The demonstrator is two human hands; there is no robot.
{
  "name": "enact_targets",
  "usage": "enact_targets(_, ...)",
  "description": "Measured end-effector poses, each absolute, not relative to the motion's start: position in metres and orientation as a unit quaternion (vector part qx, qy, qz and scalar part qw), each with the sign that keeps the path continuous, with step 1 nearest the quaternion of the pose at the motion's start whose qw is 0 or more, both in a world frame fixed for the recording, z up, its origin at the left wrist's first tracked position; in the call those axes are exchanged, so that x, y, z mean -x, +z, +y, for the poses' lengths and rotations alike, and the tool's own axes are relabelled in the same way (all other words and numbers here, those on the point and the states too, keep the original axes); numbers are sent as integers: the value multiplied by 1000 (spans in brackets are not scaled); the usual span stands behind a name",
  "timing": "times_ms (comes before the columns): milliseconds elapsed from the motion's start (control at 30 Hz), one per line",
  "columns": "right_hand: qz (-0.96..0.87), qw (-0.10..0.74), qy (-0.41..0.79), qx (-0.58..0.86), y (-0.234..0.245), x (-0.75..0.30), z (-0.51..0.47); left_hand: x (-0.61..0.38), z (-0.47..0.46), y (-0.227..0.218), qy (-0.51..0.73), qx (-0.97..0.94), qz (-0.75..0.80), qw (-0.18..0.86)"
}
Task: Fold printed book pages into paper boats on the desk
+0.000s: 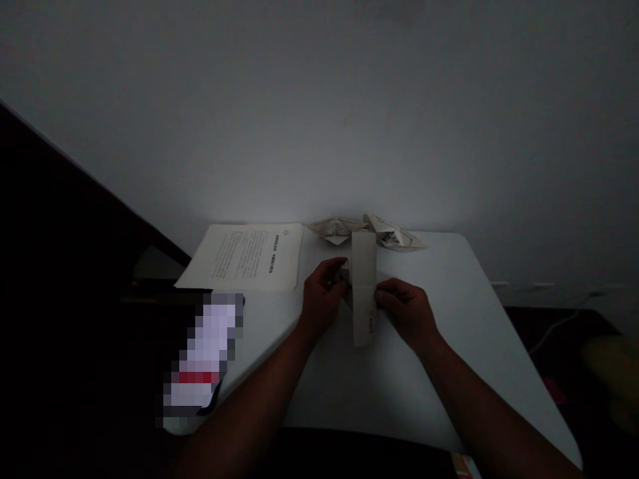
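A long folded strip of printed paper (364, 293) stands out from front to back between my hands, above the white table. My left hand (323, 293) pinches its left side, thumb and forefinger closed on a folded flap. On the opposite side my right hand (407, 307) grips the paper's right edge, fingers bent. Behind the folded paper lie two paper boats, one on the left (337, 229) and one on the right (399, 238), both of printed paper. The far end of the strip partly overlaps the gap between them.
A stack of printed sheets (244, 256) lies at the table's back left. A blurred-out phone (204, 356) rests along the left edge. The white table (424, 399) meets a pale wall (319, 120). A cable (556, 326) runs beyond the right edge.
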State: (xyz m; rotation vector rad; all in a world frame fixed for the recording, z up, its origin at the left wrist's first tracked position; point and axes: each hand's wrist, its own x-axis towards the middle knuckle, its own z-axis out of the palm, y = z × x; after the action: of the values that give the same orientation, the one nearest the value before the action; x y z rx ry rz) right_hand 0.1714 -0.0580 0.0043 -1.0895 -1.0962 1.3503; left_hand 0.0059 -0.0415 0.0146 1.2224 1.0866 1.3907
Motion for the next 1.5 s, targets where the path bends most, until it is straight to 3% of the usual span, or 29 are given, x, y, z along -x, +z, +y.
enact_targets(133,-456,502,601,424,3,-172,-58,-5,-41,14,564,-496,429,502)
enact_targets(367,-511,489,513,487,8,-173,-59,-6,-42,12,558,-525,440,469)
enact_targets(800,-524,481,508,487,9,-175,-59,-3,-45,18,549,-552,452,436)
enact_targets(1100,-499,523,493,484,5,-177,-55,4,-36,15,629,-433,431,481)
enact_targets(1300,-510,513,457,517,8,-173,-56,10,-36,21,658,-429,424,450)
enact_targets(1500,-465,569,442,515,9,-174,-56,9,-44,30,675,-458,410,408)
